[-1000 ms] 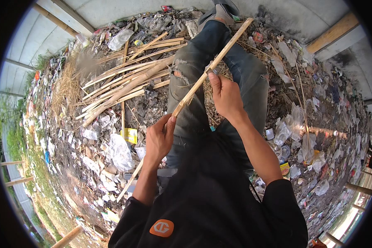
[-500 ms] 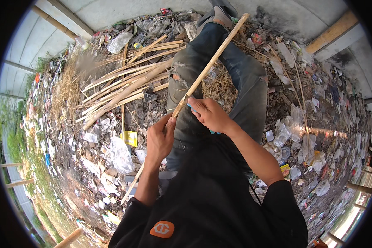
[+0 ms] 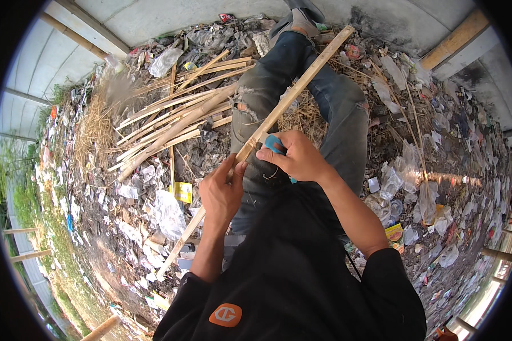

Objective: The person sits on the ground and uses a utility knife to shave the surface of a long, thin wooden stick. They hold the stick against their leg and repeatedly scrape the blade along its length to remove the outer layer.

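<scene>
A long bamboo strip (image 3: 301, 83) slants across my thighs, its far end near my foot and its near end low beside my left forearm. My left hand (image 3: 219, 190) is closed around its middle, with the thumb along the near edge. Just beyond that grip, my right hand (image 3: 302, 157) is closed on a blue-handled tool (image 3: 274, 144) beside the strip. Most of the tool is covered by the fingers, and I cannot make out a blade. A thin curled shaving hangs below the right hand.
A pile of split bamboo strips (image 3: 210, 98) lies left of my legs (image 3: 338, 119), next to dry straw (image 3: 96, 122). Plastic scraps and litter cover the ground. A grey wall (image 3: 170, 20) with bamboo poles (image 3: 77, 35) stands at the far side.
The strip has turned to show a broader flat face, and its far end has shifted right. My right hand has rolled, exposing more of the blue handle. My left hand keeps its grip.
</scene>
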### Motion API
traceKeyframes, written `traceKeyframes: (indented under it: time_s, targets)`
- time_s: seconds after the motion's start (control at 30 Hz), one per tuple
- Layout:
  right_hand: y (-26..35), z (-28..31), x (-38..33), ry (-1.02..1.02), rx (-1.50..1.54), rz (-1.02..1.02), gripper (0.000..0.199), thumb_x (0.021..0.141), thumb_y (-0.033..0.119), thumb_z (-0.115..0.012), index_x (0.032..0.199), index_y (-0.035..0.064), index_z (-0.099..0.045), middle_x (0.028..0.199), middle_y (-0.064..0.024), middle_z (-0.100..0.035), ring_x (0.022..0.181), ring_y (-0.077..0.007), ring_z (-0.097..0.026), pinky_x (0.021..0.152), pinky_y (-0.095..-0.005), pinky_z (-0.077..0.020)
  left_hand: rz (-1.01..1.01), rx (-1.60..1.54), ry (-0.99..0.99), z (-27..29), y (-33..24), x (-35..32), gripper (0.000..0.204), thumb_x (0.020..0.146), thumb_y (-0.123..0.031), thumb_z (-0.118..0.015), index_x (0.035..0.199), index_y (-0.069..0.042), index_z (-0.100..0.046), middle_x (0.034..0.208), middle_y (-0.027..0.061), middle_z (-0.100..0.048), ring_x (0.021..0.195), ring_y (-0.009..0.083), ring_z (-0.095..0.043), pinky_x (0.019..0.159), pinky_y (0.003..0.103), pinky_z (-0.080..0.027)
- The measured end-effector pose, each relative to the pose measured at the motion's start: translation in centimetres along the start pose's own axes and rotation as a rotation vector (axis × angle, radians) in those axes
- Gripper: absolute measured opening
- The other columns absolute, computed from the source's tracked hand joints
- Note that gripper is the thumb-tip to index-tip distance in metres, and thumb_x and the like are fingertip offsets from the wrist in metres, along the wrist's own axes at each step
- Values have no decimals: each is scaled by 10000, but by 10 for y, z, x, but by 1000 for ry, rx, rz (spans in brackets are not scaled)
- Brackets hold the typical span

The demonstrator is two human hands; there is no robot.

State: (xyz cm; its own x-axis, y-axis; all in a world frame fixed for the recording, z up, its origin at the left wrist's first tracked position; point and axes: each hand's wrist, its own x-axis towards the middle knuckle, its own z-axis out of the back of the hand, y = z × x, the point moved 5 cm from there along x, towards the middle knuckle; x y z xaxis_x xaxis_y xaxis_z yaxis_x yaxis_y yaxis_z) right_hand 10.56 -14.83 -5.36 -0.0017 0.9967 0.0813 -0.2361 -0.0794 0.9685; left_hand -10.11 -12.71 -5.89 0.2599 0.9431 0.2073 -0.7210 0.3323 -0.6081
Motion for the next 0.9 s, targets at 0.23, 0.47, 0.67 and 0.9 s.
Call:
traceKeyframes:
  time_s: [0.23,0.47,0.67,0.9]
  targets:
    - [-11,27,-4,-143,4,-9,190,949,225,-799,967,37,-785,615,87,-439,605,-25,-381,545,-280,-318,12,103,-315,42,41,30,354,980,-341,-778,1135,-23,-784,699,67,-698,532,119,-560,507,303,-417]
    - [14,66,-7,-323,-32,-59,340,927,275,-818,1131,9,-770,626,25,-584,609,-52,-486,594,-272,-424,-182,-566,-1323,252,87,54,393,1119,-413,-521,947,-72,-615,767,35,-663,613,105,-620,533,275,-503]
    - [27,24,-2,-190,93,-59,470,899,313,-854,1246,22,-729,745,6,-634,691,-70,-548,646,-272,-457,-77,-974,-804,195,24,77,483,1132,-407,-438,1341,15,-547,1407,285,-618,1301,339,-637,1059,401,-594]
    - [38,10,22,-443,407,79,608,941,304,-832,1360,-59,-582,903,-58,-734,814,-87,-682,678,-242,-514,342,-1664,-97,-2,-28,26,568,1090,-415,-548,1529,-71,-440,1397,126,-641,1297,240,-648,1004,306,-583]
